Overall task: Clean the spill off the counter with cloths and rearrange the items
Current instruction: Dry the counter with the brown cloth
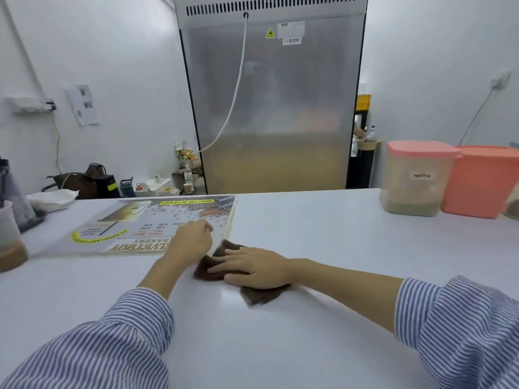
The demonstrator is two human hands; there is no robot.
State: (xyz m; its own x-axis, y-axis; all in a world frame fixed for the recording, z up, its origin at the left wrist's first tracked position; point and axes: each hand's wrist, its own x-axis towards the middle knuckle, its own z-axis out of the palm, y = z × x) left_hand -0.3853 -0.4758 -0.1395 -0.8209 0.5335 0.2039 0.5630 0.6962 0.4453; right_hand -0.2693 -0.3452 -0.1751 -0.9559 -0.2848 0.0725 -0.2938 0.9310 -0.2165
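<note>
We press our right hand (254, 266) flat, fingers spread, on the brown cloth (261, 294) on the white counter (309, 226). Our left hand (193, 238) pinches the corner of the menu (134, 220), which reads "BAKERY". The tub (415, 178) at right reads "mocha"

cloth (261, 294) partly under right hand (254, 266)
</note>
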